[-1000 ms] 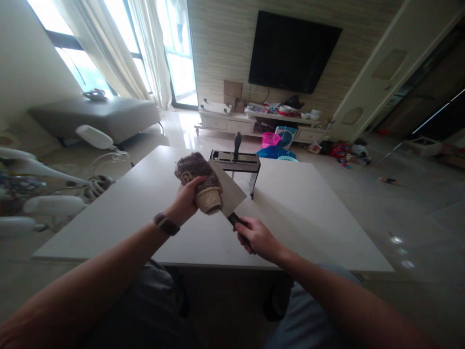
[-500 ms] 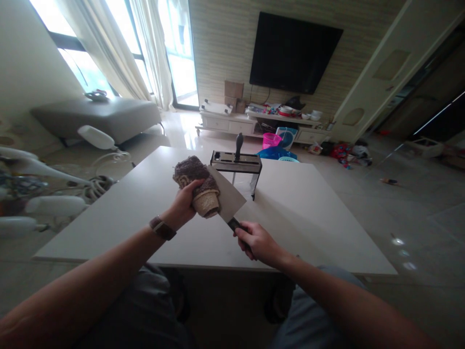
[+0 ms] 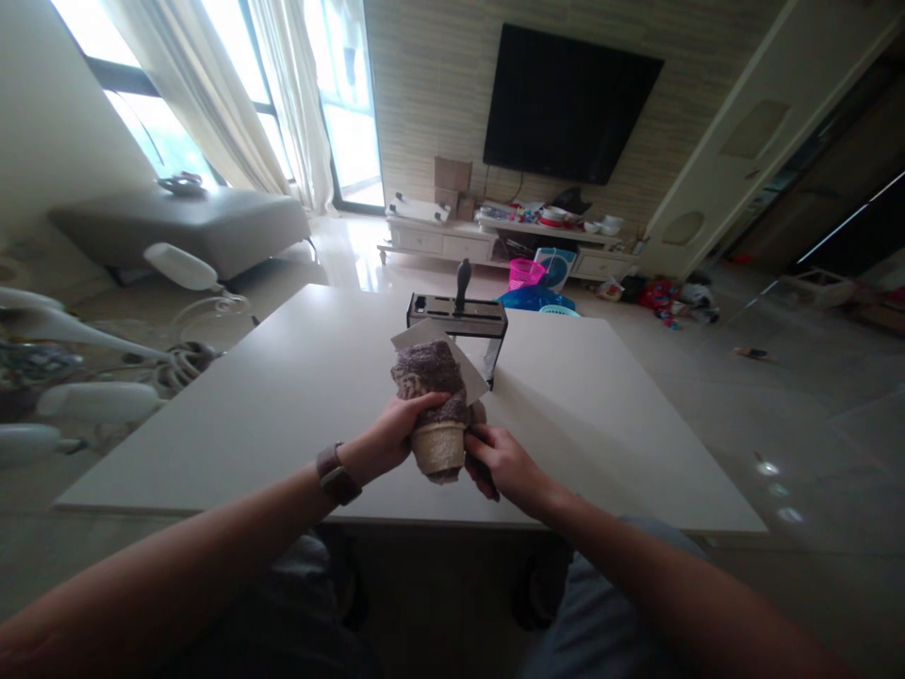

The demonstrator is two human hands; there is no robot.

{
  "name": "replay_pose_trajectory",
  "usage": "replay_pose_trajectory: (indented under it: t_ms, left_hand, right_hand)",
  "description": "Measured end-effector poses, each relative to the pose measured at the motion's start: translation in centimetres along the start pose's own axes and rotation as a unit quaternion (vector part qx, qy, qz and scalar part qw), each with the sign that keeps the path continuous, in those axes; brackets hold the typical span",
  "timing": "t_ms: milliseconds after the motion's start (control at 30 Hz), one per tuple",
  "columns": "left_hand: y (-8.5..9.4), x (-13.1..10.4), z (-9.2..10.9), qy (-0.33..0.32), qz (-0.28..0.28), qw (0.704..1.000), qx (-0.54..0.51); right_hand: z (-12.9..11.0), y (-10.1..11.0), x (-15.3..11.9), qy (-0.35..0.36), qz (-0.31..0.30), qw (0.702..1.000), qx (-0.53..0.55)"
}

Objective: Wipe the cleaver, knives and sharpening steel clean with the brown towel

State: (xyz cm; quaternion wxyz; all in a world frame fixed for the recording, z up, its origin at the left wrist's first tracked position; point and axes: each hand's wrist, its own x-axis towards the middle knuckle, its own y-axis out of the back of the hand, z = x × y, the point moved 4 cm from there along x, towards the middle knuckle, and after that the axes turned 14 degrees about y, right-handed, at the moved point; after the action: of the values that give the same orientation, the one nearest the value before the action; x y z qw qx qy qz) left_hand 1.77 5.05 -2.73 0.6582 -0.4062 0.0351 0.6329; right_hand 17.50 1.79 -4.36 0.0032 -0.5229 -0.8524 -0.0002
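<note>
My left hand [image 3: 397, 432] is closed around a bunched brown-and-beige towel [image 3: 425, 363] with a fuzzy surface. The towel lies against the near face of a broad-bladed cleaver [image 3: 420, 331], whose blade shows above and to the right of the cloth. Closed on the cleaver's handle, my right hand [image 3: 510, 471] touches the towel's right edge; the handle itself is mostly hidden. Just beyond the blade, a knife block [image 3: 475, 322] with a dark top and clear sides stands on the white table [image 3: 283, 396]. One black knife handle [image 3: 462, 285] sticks up from it.
White chairs [image 3: 106, 400] stand close to the table's left side. Behind the table are a pink basket [image 3: 526, 273] and blue items on the floor. Farther back, a white TV cabinet [image 3: 438, 243] carries bowls and boxes beneath a wall television [image 3: 569, 104].
My left hand has moved the towel right and nearer to me, across the cleaver's blade. The blade is now largely covered, while my right hand has stayed nearly in place.
</note>
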Motion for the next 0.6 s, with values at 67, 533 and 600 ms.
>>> replay_pose_trajectory:
  t_ms: [67,533,600]
  left_hand:
    - [-0.1,0.0,-0.2,-0.003,0.006,1.000,0.009]
    - [3.0,1.5,6.7,-0.110,0.026,0.989,-0.094]
    - [3.6,1.7,7.0,-0.108,0.026,0.986,-0.122]
  right_hand:
    - [0.1,0.1,0.1,0.002,0.005,1.000,0.009]
    - [-0.7,-0.3,-0.2,0.010,-0.028,0.997,-0.067]
    - [-0.6,-0.6,-0.4,0.010,-0.037,0.997,-0.072]
